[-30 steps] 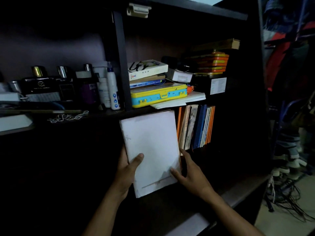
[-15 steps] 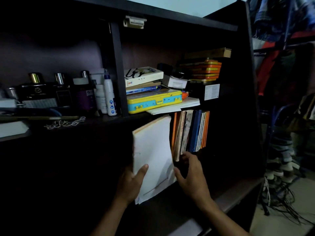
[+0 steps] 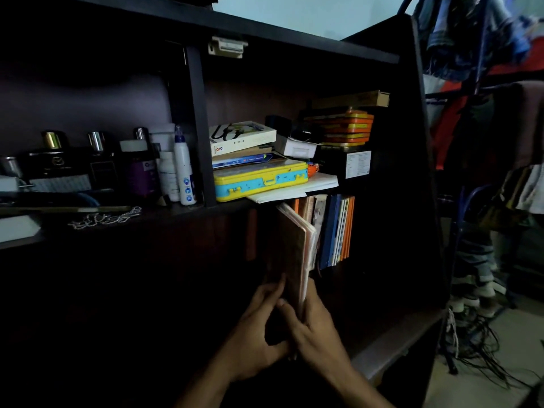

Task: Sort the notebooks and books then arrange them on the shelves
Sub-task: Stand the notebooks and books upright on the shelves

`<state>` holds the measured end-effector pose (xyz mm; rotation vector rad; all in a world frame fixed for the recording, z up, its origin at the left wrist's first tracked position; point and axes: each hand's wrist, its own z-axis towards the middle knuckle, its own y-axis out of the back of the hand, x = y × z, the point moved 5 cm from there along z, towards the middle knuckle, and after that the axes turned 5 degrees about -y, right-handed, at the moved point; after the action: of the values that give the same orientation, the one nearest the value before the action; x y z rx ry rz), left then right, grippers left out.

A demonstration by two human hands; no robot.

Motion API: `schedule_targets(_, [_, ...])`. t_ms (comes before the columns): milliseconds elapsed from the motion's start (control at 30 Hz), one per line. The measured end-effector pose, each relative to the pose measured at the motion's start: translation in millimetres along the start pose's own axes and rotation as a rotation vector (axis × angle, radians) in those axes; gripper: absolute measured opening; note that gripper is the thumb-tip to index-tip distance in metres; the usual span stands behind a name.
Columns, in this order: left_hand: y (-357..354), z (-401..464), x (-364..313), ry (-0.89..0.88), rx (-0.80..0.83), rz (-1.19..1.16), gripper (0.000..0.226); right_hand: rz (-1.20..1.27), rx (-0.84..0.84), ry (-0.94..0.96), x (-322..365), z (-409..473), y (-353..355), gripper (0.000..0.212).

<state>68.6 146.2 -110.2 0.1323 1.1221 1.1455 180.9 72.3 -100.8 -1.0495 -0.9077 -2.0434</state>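
- Fingers: left hand (image 3: pixel 255 334) and right hand (image 3: pixel 316 334) both curl around the bottom edge of a thin pale-paged book with a dark cover (image 3: pixel 295 254), left on its left face, right on its right face; the two hands touch below it.
- Book stands near upright, edge-on to the camera, top leaning slightly left, inside the lower compartment of the dark wooden shelf unit (image 3: pixel 309 44).
- Its upper end sits just under the shelf board and against the left end of the upright row of orange, blue and white books (image 3: pixel 335 231).
- Whether its bottom rests on the lower shelf: cannot tell, too dark.
- Shelf above: yellow and blue plastic case (image 3: pixel 260 179) on white paper sheets (image 3: pixel 321 185), with a white book with black lettering (image 3: pixel 243 136) and flatter books stacked on top.
- Right of that: stack of orange and yellow flat boxes (image 3: pixel 344 126) with a long cardboard box (image 3: pixel 353 99) across the top.
- Left compartment: white bottles (image 3: pixel 182 169), dark bottles with metal caps (image 3: pixel 53 160), silver chain (image 3: pixel 103 217) at the shelf edge.
- Far right: hanging clothes (image 3: pixel 477 39), cables (image 3: pixel 482 348) on the floor.
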Motion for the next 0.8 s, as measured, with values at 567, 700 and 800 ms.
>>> schedule_targets(567, [-4.9, 1.3, 33.8, 0.158, -0.117, 0.035, 0.068, -0.08, -0.324, -0.198, -29.7, 1.2, 70.0, 0.059])
schedule_targets(700, [6.3, 24.4, 55.9, 0.369, -0.315, 0.192, 0.051, -0.15, -0.282, -0.211, -34.2, 10.4, 98.8, 0.043])
schedule_targets(800, [6.5, 64.5, 62.3, 0.416, -0.407, 0.145, 0.074, -0.186, -0.238, -0.162, -21.9, 11.5, 103.3, 0.054])
